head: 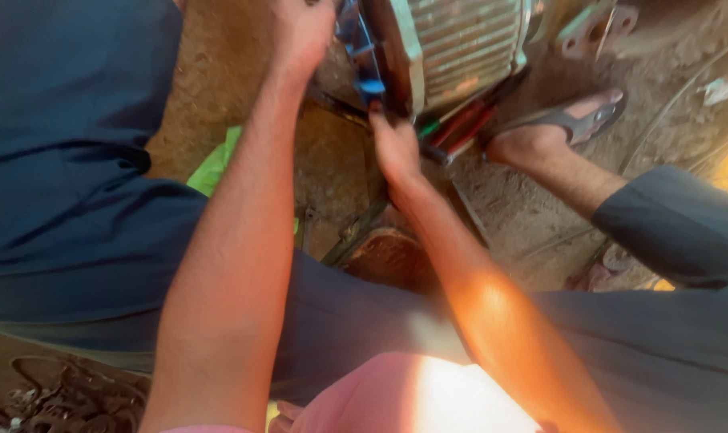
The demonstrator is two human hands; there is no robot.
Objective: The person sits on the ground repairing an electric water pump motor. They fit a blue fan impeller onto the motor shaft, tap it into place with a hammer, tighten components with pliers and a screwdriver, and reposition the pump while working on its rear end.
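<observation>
1. Bare dirt ground (540, 200), dusty; a sandalled foot (556, 128) rests far right.
2. A ribbed metal motor (460, 48) stands at the far centre.
3. Left hand (300, 32) presses its left end; whether it grips, I cannot tell.
4. Right hand (396, 144) touches its near lower edge; grip unclear.

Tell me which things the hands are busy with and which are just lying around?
Busy with:
- left hand on the ribbed metal motor
- right hand at the motor's lower edge, by the red and green wires

Lying around:
- green scrap
- rusty tangle
- sandal, worn on a foot
</observation>
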